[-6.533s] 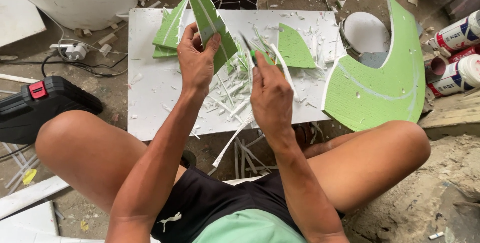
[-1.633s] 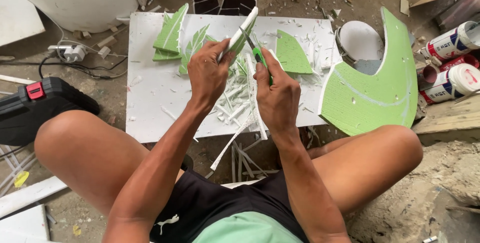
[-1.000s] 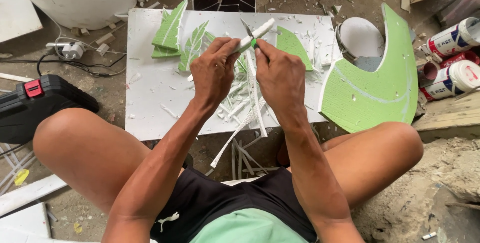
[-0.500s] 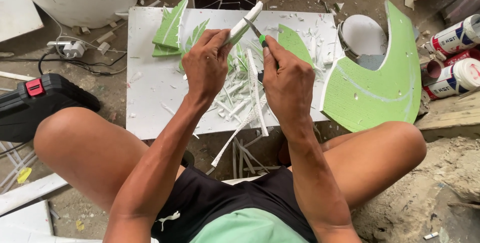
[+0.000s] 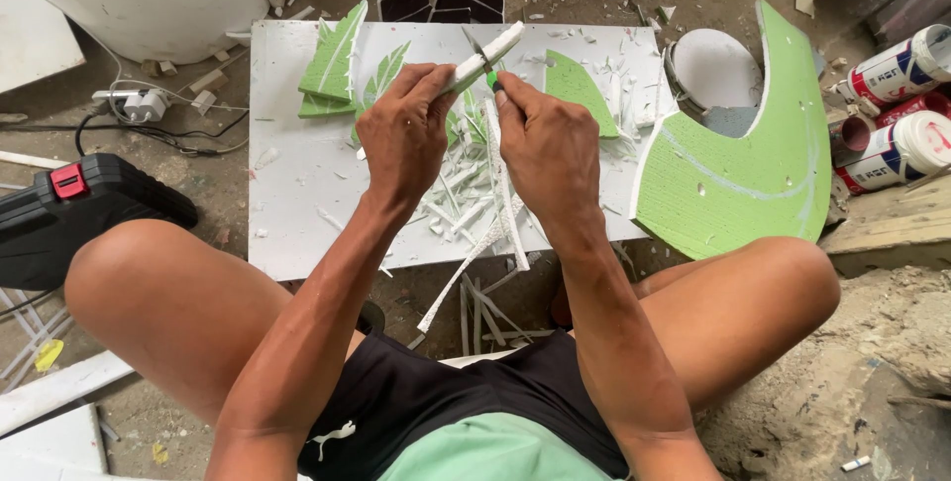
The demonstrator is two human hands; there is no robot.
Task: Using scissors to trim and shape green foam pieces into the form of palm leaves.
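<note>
Sitting low with knees spread, we look down past our black shorts and green shirt hem to both forearms reaching out over a white board point(image 5: 297, 213) that lies on the ground between our legs. Our left hand point(image 5: 406, 134) is clenched around a narrow strip of foam point(image 5: 482, 55), white on its edge, holding it tilted up and away from us above the board. Our right hand point(image 5: 550, 149) is closed on a green-handled cutter point(image 5: 489, 77), its thin blade touching the strip just beside the left fingertips. Under the hands a heap of white shavings and slivers point(image 5: 475, 209) covers the middle of the board, some spilling off its near edge onto the floor.

Farther out on the board, green leaf-shaped pieces point(image 5: 337, 65) lie at the left, and a curved green piece point(image 5: 575, 90) lies just right of the hands. A large green crescent panel point(image 5: 743, 179) leans off the board's right edge, near our right knee. A black tool case with a red latch point(image 5: 79, 209) sits by our left knee. Cans point(image 5: 892, 114) lie at the far right, and a white power strip point(image 5: 144, 103) at the far left.
</note>
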